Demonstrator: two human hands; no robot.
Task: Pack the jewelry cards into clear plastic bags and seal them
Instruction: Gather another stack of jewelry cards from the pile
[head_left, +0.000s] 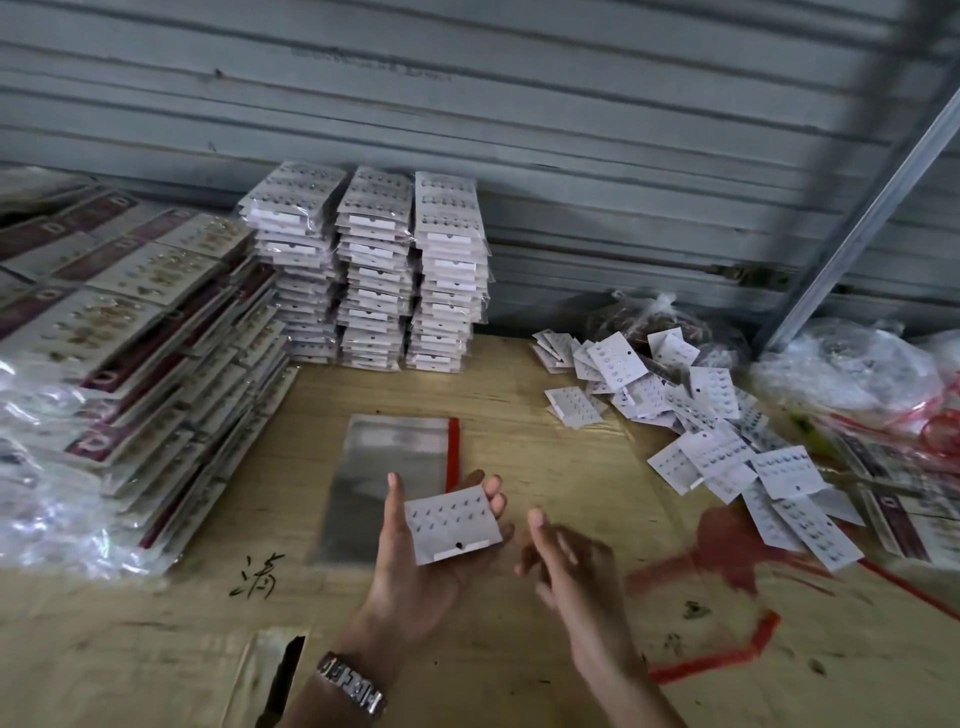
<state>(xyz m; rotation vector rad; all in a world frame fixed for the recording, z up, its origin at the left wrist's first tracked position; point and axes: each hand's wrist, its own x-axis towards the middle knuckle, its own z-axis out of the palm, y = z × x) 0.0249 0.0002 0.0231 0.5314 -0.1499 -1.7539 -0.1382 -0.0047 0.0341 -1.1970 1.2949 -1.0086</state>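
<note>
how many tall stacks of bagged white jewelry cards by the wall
3, side by side against the grey ribbed wall: left stack, middle stack, right stack. More could hide behind.

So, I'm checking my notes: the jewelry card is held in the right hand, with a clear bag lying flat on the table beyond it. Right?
Not quite. The head view shows the jewelry card held in the left hand; the right hand holds nothing. The clear bag does lie flat on the table beyond it.

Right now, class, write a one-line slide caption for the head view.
Left hand holds a white jewelry card by a clear plastic bag lying flat; right hand empty alongside.
</note>
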